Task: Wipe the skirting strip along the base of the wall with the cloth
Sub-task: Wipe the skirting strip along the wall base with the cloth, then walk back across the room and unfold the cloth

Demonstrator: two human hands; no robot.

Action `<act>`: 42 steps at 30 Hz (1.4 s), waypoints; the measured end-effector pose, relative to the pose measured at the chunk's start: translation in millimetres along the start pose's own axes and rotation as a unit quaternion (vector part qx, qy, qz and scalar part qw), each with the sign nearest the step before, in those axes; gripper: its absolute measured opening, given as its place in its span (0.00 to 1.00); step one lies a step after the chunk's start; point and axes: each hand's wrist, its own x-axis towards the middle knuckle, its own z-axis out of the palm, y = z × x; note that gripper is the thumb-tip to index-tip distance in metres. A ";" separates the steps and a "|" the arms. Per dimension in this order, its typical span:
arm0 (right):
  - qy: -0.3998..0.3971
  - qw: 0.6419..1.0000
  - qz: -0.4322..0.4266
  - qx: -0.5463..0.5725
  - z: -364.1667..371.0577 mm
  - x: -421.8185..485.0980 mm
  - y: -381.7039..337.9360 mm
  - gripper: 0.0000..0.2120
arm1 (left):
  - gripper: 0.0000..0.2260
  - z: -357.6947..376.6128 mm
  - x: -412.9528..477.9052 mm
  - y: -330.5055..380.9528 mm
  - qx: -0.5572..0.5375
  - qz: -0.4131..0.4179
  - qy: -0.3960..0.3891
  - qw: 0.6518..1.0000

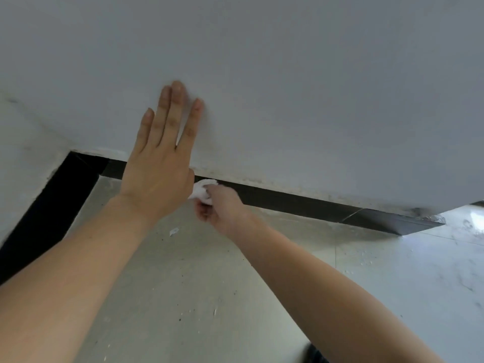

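A black skirting strip (293, 201) runs along the foot of the white wall (288, 87), from a corner at the left to a wall end at the right. My right hand (222, 208) grips a small crumpled white cloth (203, 191) and holds it against the strip near its left part. My left hand (159, 163) lies flat on the wall just above, fingers straight and pointing up, and it covers part of the strip and the cloth.
A second black strip (47, 213) runs along the side wall at the left and meets the first in the corner. The pale tiled floor (183, 284) carries specks and a small white scrap (173, 231). The wall ends at the right at a corner (432, 218).
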 end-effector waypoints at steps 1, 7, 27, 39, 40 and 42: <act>-0.009 0.996 0.015 -0.089 6.4 -0.1 5.5 0.11 | 0.45 0.0 -1.1 -3.1 -0.002 0.004 0.004 1.000; 0.001 0.990 -0.048 -0.135 -19.0 -34.9 19.6 0.06 | 0.45 5.5 -26.3 -7.7 -0.059 -0.066 -0.050 0.995; -0.037 0.947 -0.095 -0.305 161.9 -504.0 -166.1 0.08 | 0.07 -495.9 -54.4 -127.1 -0.316 -0.455 -0.242 0.797; -0.179 0.851 -0.202 -0.450 233.1 -749.3 -238.1 0.11 | 0.19 -789.0 -85.7 -116.6 -0.282 -0.588 -0.140 0.745; -0.204 0.834 -0.209 -0.468 242.2 -762.7 -234.2 0.11 | 0.19 -805.0 -97.1 -109.7 -0.279 -0.609 -0.124 0.732; -0.258 0.791 -0.223 -0.508 263.3 -789.0 -221.7 0.10 | 0.20 -834.7 -123.0 -97.7 -0.264 -0.649 -0.097 0.707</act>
